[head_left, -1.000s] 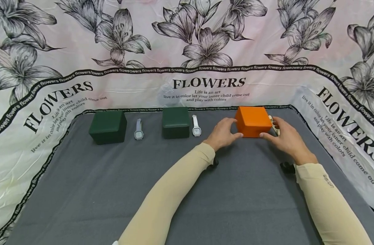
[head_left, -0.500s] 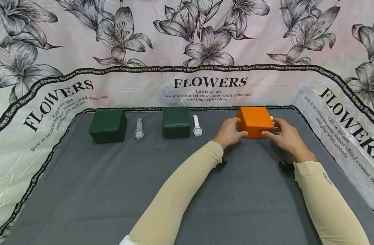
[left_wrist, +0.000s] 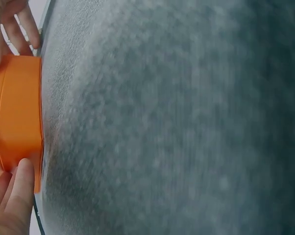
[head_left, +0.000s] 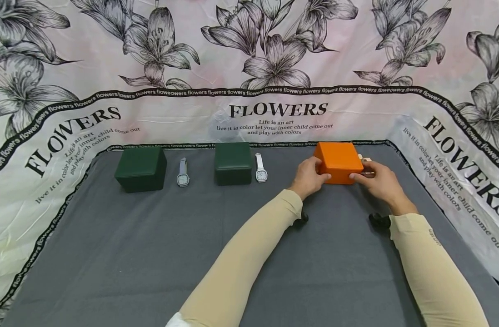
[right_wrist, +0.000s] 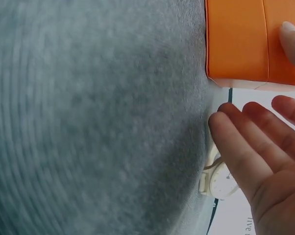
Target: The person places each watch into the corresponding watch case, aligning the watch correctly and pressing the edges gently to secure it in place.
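Note:
An orange box [head_left: 337, 160], closed, stands near the back edge of the grey cloth. My left hand [head_left: 310, 177] holds its left side, thumb [left_wrist: 24, 171] on the front corner and fingers against the side wall. My right hand [head_left: 380, 184] is at the opposite side. Its thumb [right_wrist: 293, 44] touches the box front, while the straight fingers [right_wrist: 245, 156] stand apart from the side wall in the right wrist view. Beside these fingers lies a pale wristwatch [right_wrist: 222, 181], partly hidden by the right hand.
To the left, two dark green boxes [head_left: 233, 163] stand in the same row. A white-strapped watch [head_left: 261, 169] lies right of the nearer one, and another watch [head_left: 183, 173] lies between them. Behind rises a flower-printed cloth [head_left: 279, 109].
My left hand has moved right and come onto the orange box. My right thumb has come against the box front. The box itself has hardly moved.

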Available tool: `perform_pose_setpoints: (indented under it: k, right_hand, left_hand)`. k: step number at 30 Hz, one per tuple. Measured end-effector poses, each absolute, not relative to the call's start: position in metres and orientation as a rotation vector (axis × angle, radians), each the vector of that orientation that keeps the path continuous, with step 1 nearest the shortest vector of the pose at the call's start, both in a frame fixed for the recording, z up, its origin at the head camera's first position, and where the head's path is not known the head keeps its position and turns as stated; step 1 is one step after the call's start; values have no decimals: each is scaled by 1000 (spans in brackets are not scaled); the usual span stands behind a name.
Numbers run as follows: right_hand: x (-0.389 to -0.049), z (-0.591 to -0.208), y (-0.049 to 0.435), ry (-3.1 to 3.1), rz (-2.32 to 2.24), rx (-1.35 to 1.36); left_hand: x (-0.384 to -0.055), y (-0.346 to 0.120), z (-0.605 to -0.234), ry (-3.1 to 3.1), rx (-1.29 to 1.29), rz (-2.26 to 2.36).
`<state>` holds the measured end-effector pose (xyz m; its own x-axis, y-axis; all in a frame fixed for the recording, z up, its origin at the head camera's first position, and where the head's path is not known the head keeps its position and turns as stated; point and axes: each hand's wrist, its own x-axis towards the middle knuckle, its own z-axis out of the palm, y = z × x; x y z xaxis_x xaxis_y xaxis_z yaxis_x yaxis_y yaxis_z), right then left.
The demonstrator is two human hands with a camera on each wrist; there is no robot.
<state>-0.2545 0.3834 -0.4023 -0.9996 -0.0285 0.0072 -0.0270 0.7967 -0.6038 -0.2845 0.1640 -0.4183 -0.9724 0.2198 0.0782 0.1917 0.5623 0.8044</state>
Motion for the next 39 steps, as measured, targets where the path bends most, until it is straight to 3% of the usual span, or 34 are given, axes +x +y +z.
perform_pose_setpoints:
  k: [39]
  right_hand:
    - [-243, -406, 371, 2979, -1088, -22]
  left_hand:
    - [-275, 168, -421, 2762, 310, 1523]
